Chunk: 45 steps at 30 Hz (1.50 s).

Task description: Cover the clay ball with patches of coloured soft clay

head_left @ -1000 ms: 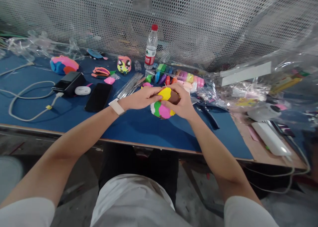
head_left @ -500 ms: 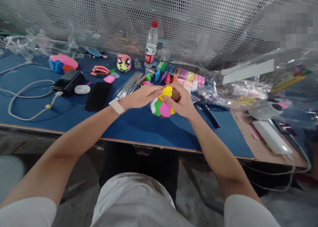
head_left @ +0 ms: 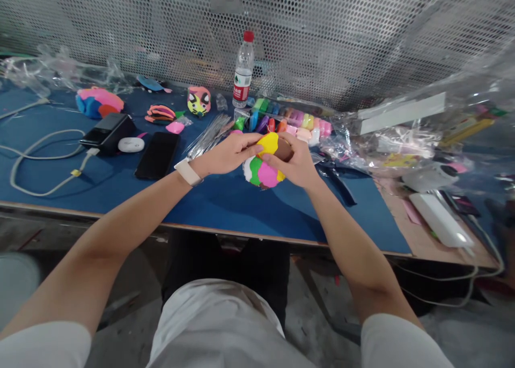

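Between my hands is a rounded clay model (head_left: 269, 175) covered in patches of pink, green, white and brown. A yellow clay patch (head_left: 269, 142) lies on its upper side, beside a bare brown area. My right hand (head_left: 300, 164) is closed round the model's right side, thumb on the front near the yellow. From the left, my left hand (head_left: 231, 153) grips the model's edge, its thumb and fingers against the yellow clay. The fingertips behind the model are hidden. A pale band (head_left: 188, 172) circles my left wrist.
Behind my hands are colourful clay packs (head_left: 298, 120), wires (head_left: 213, 134) and a water bottle (head_left: 243, 75). To the left lie a phone (head_left: 157, 154), a white case (head_left: 131, 145), a black device (head_left: 108, 134) and a painted cat face (head_left: 199, 101). Plastic bags (head_left: 386, 148) cover the right.
The model has turned slightly, so that more of the yellow patch and brown area shows. Both hands keep hold of it. The whole view has shifted a little.
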Tool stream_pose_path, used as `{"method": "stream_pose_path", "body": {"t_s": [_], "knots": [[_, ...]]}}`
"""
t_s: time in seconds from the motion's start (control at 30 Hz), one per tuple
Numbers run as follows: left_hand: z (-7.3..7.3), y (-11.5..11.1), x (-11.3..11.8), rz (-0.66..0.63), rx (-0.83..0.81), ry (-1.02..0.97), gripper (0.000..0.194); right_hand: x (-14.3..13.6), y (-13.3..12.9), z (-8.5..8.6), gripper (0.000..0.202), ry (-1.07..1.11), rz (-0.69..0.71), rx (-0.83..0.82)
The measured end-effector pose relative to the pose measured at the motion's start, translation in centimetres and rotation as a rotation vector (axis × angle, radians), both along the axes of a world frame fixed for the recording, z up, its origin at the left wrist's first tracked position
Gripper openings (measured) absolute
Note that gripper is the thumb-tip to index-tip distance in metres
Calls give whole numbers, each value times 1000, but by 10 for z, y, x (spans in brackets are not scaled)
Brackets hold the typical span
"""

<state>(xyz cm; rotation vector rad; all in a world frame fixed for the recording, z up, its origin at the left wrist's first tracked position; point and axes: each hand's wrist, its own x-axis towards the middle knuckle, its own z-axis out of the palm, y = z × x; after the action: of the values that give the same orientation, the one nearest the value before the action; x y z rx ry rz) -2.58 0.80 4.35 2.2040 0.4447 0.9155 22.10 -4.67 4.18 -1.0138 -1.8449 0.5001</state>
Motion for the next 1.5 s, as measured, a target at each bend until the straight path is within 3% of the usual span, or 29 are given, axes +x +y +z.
{"method": "stream_pose_path", "body": {"t_s": [0.1,0.27,0.4,0.63,0.9,1.13,1.5], "knots": [[-3,2,3,46,-20,-83,57,1,3,-1,61,40,-41,-36],[-7,0,8,-40,-114,-136,69,-3,4,-7,67,180,22,-162],[-10,-2,12,-32,-116,-161,71,-6,6,-13,69,265,24,-226],[-16,-2,11,-83,-154,-131,57,-6,3,-8,78,173,-50,-218],[-12,-4,9,-22,-173,-147,55,-8,-6,3,75,148,-62,-248],[-21,-5,12,-58,-634,-136,46,-4,1,-4,74,158,-46,-431],[-33,-10,19,-66,-856,-63,55,0,5,-12,63,152,24,-603]]}}
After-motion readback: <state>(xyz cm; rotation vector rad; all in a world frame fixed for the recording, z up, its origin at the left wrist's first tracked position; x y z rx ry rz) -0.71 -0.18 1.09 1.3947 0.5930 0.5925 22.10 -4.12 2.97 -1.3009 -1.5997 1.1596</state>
